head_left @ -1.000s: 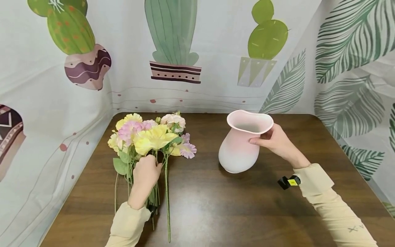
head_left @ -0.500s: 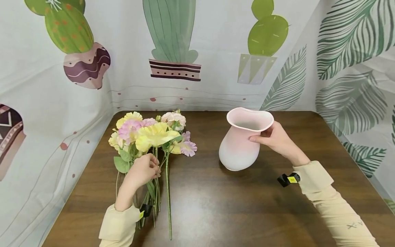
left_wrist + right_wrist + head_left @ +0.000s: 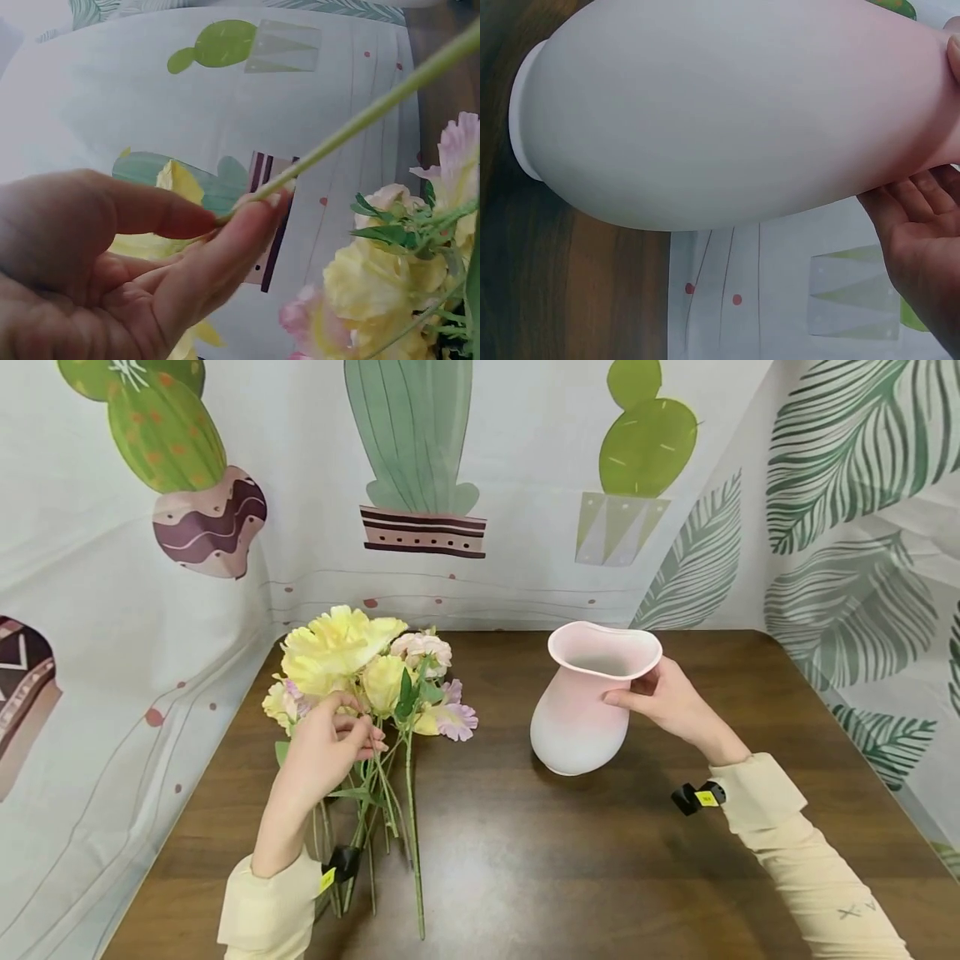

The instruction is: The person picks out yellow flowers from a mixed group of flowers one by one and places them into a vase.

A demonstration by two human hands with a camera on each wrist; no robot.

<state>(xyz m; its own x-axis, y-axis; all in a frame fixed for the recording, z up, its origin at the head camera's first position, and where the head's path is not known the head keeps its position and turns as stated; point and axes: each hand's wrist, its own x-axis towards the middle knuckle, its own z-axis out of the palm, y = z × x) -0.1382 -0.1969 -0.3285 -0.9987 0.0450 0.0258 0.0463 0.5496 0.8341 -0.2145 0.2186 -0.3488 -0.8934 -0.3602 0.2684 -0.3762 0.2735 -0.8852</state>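
My left hand pinches the green stem of a large yellow flower between thumb and fingers. That bloom is raised over the other flowers, hiding part of them. Beneath and beside it on the table lie several more flowers, among them a pale pink one and a purple-and-yellow one, their stems pointing toward me. On the right, my right hand grips the neck of a pink-and-white vase, thumb in front and fingers behind. The vase has a wavy rim and stands slightly tilted; its mouth shows no flowers.
Everything is on a dark brown wooden table. Behind it hangs a white cloth printed with cacti and leaves, close to the table's back edge. Bare tabletop lies between the flowers and the vase.
My left hand has shifted a little left and up, lifting the large yellow flower up and to the left above the bunch. The right hand and vase have stayed in place.
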